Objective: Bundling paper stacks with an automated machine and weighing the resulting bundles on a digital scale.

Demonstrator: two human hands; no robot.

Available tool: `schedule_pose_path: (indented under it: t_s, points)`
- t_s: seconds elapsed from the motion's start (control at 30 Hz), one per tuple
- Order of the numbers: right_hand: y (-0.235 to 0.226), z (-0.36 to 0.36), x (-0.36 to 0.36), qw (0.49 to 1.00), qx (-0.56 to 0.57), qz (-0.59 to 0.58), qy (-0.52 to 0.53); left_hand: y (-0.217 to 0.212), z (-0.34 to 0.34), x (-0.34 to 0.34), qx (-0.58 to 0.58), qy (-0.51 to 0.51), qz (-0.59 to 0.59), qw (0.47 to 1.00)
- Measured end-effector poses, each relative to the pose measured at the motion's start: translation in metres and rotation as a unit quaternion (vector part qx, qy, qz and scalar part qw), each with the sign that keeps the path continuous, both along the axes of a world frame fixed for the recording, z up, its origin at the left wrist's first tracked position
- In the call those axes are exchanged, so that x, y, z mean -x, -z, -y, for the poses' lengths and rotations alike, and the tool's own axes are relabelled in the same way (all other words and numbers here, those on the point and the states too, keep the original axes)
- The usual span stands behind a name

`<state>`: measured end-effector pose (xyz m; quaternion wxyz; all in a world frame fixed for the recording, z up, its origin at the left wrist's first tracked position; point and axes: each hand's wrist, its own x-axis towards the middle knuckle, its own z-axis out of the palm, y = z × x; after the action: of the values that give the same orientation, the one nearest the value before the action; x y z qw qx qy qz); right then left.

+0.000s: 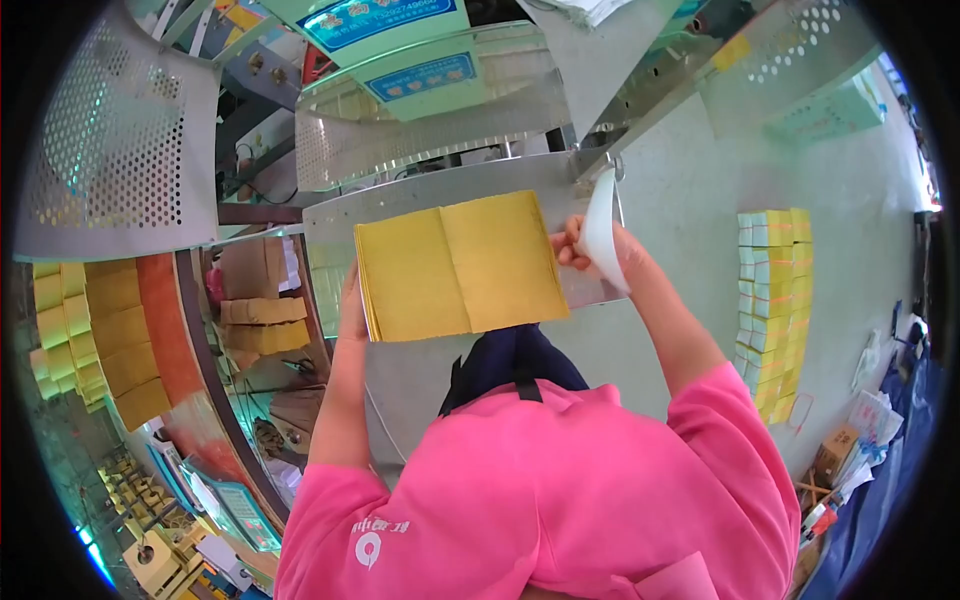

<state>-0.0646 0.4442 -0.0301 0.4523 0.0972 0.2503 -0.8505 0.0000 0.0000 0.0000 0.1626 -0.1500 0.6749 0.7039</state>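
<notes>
Closest to me I see the pink shirt (560, 490) filling the lower frame, with both bare forearms rising out of its sleeves. My left hand (352, 300) sits at the left edge of the stack of yellow sheets (460, 265), mostly hidden behind it, so I cannot tell how its fingers are set, only that it supports that edge. The stack lies open like a folded booklet, between the two hands. My right hand (585, 245) is just beside the stack's right edge, fingers pinched together on a curved white strip (603, 240) that arcs up past the fingertips. Beyond the fingers lies the grey metal plate (420, 195) of the machine. Well off to the right of the right hand, yellow and green packs (775, 300) stand stacked on the floor.
</notes>
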Motion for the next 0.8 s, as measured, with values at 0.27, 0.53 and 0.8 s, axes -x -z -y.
schedule_pose_path:
  t_s: [0.27,0.53,0.8]
  points:
    - [-0.031,0.02,-0.018,0.889,-0.44,-0.116,0.051,-0.013,-0.024,-0.01,-0.194,-0.113,0.036,0.974]
    - [0.002,0.074,-0.05,0.784,-0.531,-0.201,0.251,-0.016,-0.045,-0.011,-0.232,-0.134,0.046,0.962]
    - [-0.045,0.084,-0.053,0.696,-0.645,-0.23,0.219,-0.027,-0.041,-0.003,-0.198,-0.093,0.048,0.975]
